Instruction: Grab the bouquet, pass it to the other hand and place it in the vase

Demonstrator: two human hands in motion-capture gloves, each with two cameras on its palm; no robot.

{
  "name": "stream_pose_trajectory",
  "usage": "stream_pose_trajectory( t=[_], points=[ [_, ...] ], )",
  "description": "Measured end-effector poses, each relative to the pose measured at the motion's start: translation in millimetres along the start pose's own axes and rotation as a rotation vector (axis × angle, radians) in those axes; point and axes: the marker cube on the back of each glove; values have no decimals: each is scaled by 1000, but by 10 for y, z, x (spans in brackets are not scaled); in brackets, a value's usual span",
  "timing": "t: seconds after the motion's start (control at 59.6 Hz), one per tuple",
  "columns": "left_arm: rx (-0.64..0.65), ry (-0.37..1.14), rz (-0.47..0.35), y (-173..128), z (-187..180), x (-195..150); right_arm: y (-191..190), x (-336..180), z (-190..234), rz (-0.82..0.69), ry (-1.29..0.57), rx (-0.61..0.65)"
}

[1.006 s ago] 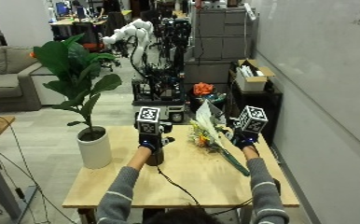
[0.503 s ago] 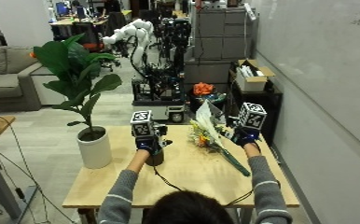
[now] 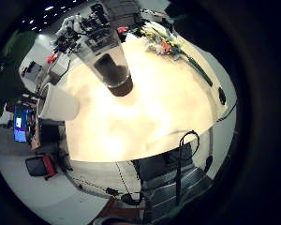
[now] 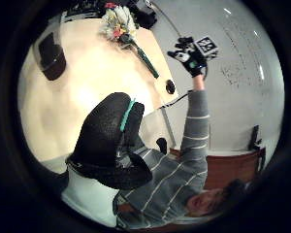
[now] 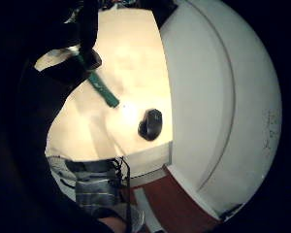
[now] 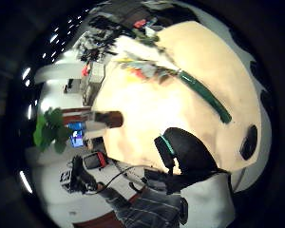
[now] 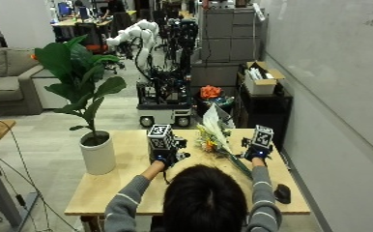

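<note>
Pale wood makes up the tabletop (image 7: 116,188) you are working over, with a workshop floor and a whiteboard wall beyond it. Your wrapped bouquet of yellow, red and white flowers with its long green stem sleeve (image 7: 217,140) lies flat on that surface, heads toward the far edge and the stem running back toward you, which leaves the sleeve easy to reach. Your right hand (image 7: 257,153) is just beside that stem; in its palm views the fingers (image 5: 63,73) look curled near the green sleeve, but I cannot tell whether they grip it. Your left hand (image 7: 164,157) is by the dark-based glass vase (image 3: 107,61), seemingly waiting for the handover, fingers (image 4: 111,141) curled and holding nothing. Farther out, a white cylindrical pot with a broad-leafed green plant (image 7: 98,152) stands beyond your left fingers, and a black computer mouse (image 7: 281,194) lies near the table edge behind your right.
</note>
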Motion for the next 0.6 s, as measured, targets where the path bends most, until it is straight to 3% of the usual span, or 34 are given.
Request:
stream_pose_trajectory(
  t=[0.05,0.134,0.218,0.302,0.386,0.47,0.537,0.604],
  points=[
    [0,-5,0,-126,99,-70,-223,115,484,-15,-20,-89],
    [49,-42,-14,-126,44,-93,-489,299,958,69,-38,-34],
    [105,-162,-85,-195,63,-211,-522,437,1269,174,6,-88],
    [56,-67,47,-231,149,-125,-617,424,1352,109,3,-20],
    [5,-28,29,-214,223,-100,-672,437,1303,170,3,56],
    [-18,-66,-47,-219,294,-153,-630,326,1261,110,-7,72],
    [-20,-101,-76,-219,331,-172,-536,255,1279,115,30,20],
    [-13,-133,-92,-226,355,-193,-354,235,1326,287,96,-177]
  ],
)
